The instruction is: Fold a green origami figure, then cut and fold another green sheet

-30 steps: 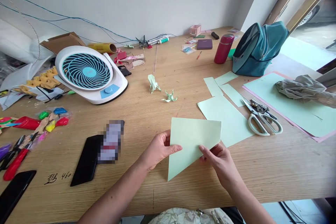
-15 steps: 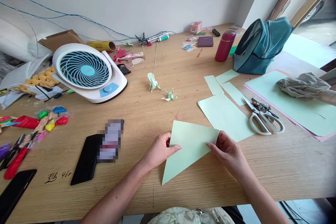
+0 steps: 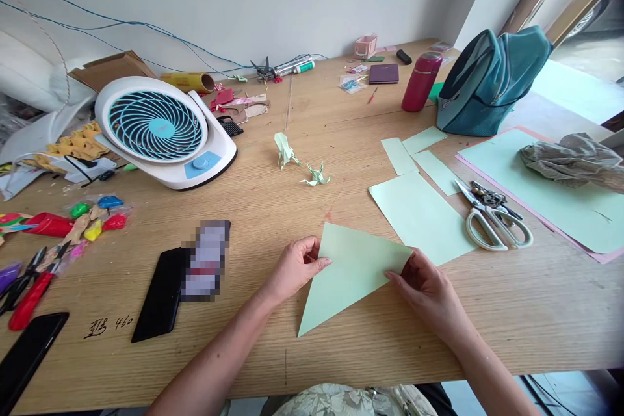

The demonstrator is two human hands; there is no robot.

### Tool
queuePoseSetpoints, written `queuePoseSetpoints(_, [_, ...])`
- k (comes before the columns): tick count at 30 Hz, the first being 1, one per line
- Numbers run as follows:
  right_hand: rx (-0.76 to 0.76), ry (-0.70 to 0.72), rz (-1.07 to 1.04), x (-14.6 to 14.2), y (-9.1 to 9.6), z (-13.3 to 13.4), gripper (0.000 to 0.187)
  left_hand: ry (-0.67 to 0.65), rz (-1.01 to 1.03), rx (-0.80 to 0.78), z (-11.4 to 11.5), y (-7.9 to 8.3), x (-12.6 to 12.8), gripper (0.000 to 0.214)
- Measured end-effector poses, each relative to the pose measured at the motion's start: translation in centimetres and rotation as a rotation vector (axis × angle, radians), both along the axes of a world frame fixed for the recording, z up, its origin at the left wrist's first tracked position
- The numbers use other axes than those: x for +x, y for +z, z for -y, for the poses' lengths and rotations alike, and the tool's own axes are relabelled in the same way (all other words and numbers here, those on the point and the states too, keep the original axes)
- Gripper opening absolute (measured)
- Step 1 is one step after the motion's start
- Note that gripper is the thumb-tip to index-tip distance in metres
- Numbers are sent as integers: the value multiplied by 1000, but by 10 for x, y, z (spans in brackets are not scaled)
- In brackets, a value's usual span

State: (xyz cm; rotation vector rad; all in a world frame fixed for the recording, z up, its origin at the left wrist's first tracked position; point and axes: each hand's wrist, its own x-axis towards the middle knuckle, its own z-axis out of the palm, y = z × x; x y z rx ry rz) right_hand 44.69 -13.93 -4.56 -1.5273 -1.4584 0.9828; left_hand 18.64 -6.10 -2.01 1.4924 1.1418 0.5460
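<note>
A pale green sheet of paper [image 3: 348, 273], folded into a triangle, is held between my two hands just above the table. My left hand [image 3: 297, 270] pinches its left edge, thumb on top and fingers underneath. At the right corner my right hand [image 3: 426, 283] grips it the same way, its fingertips partly hidden by the paper. Past my right hand lies a flat green sheet [image 3: 422, 218], with white-handled scissors [image 3: 492, 221] beside it. Two small folded paper figures, one upright [image 3: 284, 151] and one low and spread [image 3: 316, 174], stand beyond the triangle.
A white and blue fan [image 3: 168, 130] stands at the left, with phones [image 3: 158, 296] nearer me. Cut paper strips [image 3: 439, 171] lie right of centre. Behind them are a red flask [image 3: 422, 82] and a teal bag [image 3: 492, 84]. More green sheets [image 3: 546, 192] lie far right.
The triangle has turned slightly, its right corner shifting right and a little down. My left thumb has slid a little toward the paper's left edge. Both hands keep their hold.
</note>
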Motion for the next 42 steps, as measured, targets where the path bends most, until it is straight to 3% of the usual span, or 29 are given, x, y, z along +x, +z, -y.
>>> queuePoseSetpoints(3, [6, -4, 105, 1, 4, 2, 16, -11, -149, 157, -2, 0, -2, 10])
queuePoseSetpoints(6, [-2, -1, 178, 2, 6, 3, 21, -37, -293, 437, -6, 9, -1, 50])
queuePoseSetpoints(9, [12, 23, 222, 2, 6, 4, 23, -249, -434, 705, -13, 22, 8, 86])
queuePoseSetpoints(11, [41, 36, 270, 3, 4, 4, 22, -394, -531, 776, -18, 27, 19, 89])
queuePoseSetpoints(14, [99, 51, 391, 5, 2, 3, 20, -524, -647, 744, -22, 26, 33, 77])
queuePoseSetpoints(18, [126, 50, 477, 11, -1, 3, 25, -557, -717, 655, -21, 20, 42, 56])
queuePoseSetpoints(24, [130, 44, 489, 19, 2, -6, 60, -573, -743, 595, -22, 26, 47, 53])
queuePoseSetpoints(29, [159, 155, 590, 19, 13, -26, 65, -626, -773, 584, -22, 35, 57, 49])
queuePoseSetpoints(36, [190, 269, 747, 14, 18, -33, 60, -568, -835, 667, -17, 33, 58, 37])
queuePoseSetpoints(42, [232, 282, 897, 14, 21, -27, 56, -475, -886, 820, -8, 29, 55, 33])
